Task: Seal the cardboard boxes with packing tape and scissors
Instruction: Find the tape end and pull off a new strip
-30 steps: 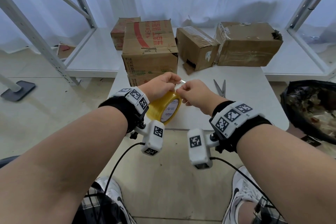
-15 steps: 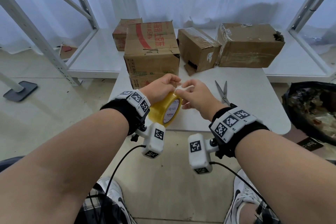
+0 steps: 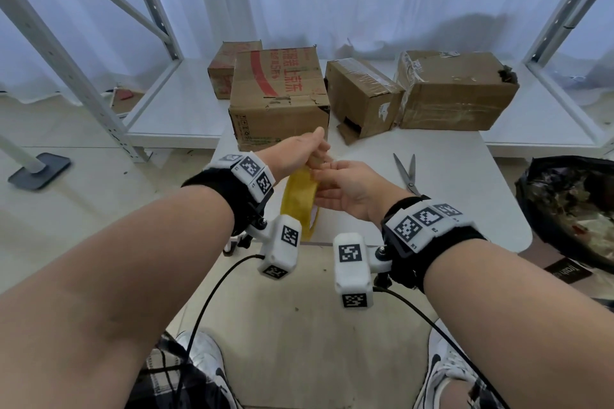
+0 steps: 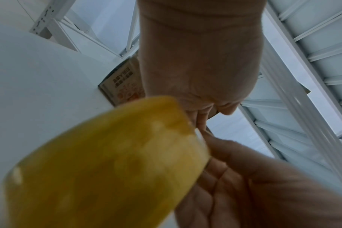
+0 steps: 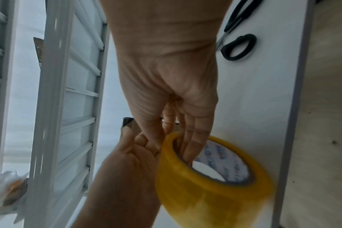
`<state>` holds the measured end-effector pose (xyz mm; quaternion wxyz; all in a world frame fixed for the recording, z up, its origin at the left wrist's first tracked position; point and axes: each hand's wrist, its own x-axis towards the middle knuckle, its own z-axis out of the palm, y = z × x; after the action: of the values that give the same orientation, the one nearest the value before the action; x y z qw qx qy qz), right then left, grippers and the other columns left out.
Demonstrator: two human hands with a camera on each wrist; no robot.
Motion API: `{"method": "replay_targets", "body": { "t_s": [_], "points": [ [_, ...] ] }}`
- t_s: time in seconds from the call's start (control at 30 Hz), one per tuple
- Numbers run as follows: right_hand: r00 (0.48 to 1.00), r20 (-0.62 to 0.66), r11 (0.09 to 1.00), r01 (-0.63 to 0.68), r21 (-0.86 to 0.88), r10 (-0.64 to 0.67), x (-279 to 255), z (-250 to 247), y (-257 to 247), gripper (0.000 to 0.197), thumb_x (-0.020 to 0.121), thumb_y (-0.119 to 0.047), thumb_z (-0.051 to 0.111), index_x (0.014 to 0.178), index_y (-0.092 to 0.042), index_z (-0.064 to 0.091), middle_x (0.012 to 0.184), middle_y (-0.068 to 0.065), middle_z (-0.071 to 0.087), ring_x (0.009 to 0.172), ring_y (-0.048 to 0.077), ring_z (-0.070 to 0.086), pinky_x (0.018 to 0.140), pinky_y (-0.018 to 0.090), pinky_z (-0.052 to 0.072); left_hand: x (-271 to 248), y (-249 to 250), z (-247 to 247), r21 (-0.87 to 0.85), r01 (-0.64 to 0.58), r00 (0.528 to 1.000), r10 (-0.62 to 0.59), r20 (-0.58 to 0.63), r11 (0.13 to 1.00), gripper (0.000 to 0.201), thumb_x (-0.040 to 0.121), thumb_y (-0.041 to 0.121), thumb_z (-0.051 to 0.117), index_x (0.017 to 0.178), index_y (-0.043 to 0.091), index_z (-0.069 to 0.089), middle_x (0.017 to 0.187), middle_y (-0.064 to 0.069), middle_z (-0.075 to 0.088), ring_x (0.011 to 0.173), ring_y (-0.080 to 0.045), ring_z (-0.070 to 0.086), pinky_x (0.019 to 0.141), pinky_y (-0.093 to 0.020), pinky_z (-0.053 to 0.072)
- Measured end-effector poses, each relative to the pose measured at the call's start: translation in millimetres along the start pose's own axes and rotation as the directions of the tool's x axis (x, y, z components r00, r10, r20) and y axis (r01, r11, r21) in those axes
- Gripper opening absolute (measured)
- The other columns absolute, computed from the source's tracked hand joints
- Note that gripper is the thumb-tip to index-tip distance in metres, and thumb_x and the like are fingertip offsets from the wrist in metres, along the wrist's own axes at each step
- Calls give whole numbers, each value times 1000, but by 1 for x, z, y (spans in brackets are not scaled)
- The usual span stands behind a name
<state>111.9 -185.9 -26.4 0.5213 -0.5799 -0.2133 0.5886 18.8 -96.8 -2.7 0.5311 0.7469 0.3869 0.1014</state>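
Holding the yellow tape roll (image 3: 299, 199) between both hands above the near edge of the white table (image 3: 465, 176), the person is standing it on edge in the head view. The left hand (image 3: 295, 153) is gripping the top of the roll with its fingers curled over the rim; the right hand (image 3: 349, 186) is cupping the roll's right side, fingers reaching into the core. The scissors (image 3: 407, 173) are lying just right of the right hand, apart from it. Four cardboard boxes are sitting at the far side, the printed box (image 3: 279, 93) nearest the hands, a small box (image 3: 360, 96) and a wide box (image 3: 455, 90) to its right. In the left wrist view, the roll (image 4: 107, 162) is filling the near frame, blurred; the left hand's (image 4: 199, 69) fingertips are pinching at its far rim, the right palm (image 4: 254, 185) lying beside. In the right wrist view, the right hand's (image 5: 170, 77) fingers are hooking inside the roll's (image 5: 211, 182) core, and the left hand (image 5: 127, 162) is pinching the outer rim; the black-handled scissors (image 5: 238, 30) are resting on the table to the right.
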Motion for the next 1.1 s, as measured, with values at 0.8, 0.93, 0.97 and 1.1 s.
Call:
{"method": "replay_targets", "body": {
  "t_s": [0.8,0.93,0.97,1.1],
  "points": [
    [920,228,266,318,-910,-319,9,-9,27,32,87,-6,54,118,-12,57,123,9,56,111,26,53,91,27,39,-11,25,-38,100,-83,991,93,-97,992,8,95,15,57,103,12,59,92,-5,69,90,-17,63,90,-27,50],
    [802,-41,535,359,-765,-596,10,-2,10,35,84,-17,69,112,-17,47,107,0,47,89,14,47,78,27,40,-15,25,-33,94,-72,995,77,-55,993,11,97,14,53,104,7,58,85,-4,66,75,-8,61,77,-16,51],
    [779,-71,549,372,-749,-623,11,0,6,43,83,-19,71,117,-15,46,109,0,43,92,13,46,80,26,40,-16,25,-31,90,-67,996,72,-47,994,9,98,15,53,100,8,58,86,-5,67,77,-10,62,79,-19,52],
    [848,-186,757,317,-572,-496,17,9,4,54,81,-16,72,125,-15,41,106,3,45,92,16,50,78,26,42,-16,24,-24,56,-36,998,38,-42,998,8,97,13,53,91,13,58,96,-14,70,88,-23,65,89,-33,53]
  ]
}}
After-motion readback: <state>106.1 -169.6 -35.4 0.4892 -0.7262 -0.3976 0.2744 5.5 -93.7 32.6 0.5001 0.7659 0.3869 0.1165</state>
